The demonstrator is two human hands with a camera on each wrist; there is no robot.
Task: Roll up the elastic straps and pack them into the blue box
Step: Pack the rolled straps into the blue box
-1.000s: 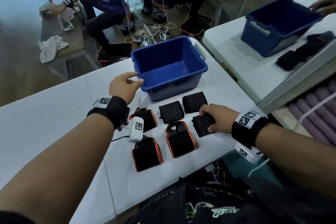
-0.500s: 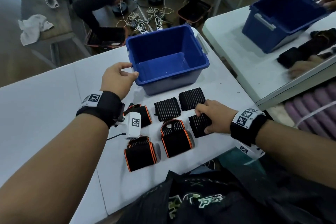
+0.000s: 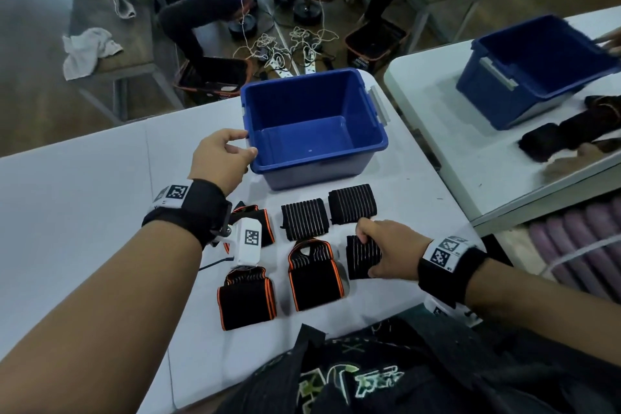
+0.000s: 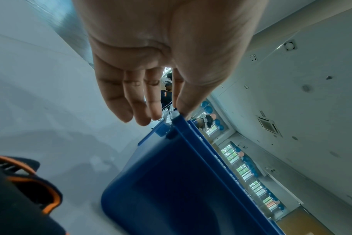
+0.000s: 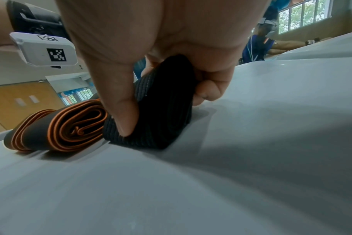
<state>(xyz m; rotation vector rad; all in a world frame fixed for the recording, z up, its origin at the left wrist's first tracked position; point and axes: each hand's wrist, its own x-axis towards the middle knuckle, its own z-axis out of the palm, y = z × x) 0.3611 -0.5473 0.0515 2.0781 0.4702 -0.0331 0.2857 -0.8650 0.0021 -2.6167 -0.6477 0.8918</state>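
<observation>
The empty blue box (image 3: pixel 376 148) stands at the table's far side. My left hand (image 3: pixel 247 144) is at its near-left corner, fingers nearly straight, with the thumb tip on the rim (image 4: pixel 179 120). Several rolled straps lie in two rows in front of the box. Two black striped rolls (image 3: pixel 304 218) (image 3: pixel 351 203) are in the back row. Three orange-edged rolls (image 3: pixel 316 276) (image 3: pixel 247 302) (image 3: pixel 265 225) lie nearer, one partly behind my wrist camera. My right hand (image 3: pixel 366 250) grips a third black striped roll (image 5: pixel 161 111) between thumb and fingers as it rests on the table, beside an orange-edged roll (image 5: pixel 58 128).
A second table at the right carries another blue box (image 3: pixel 537 70) and dark straps (image 3: pixel 571 131), with another person's hand at the edge. A gap separates the tables. Seated people and tangled cables (image 3: pixel 285 47) are beyond the far edge. Dark fabric (image 3: pixel 369 373) lies at the near edge.
The head view has tilted and moved closer. My left hand stays at the box's corner and my right hand keeps its grip on the striped roll.
</observation>
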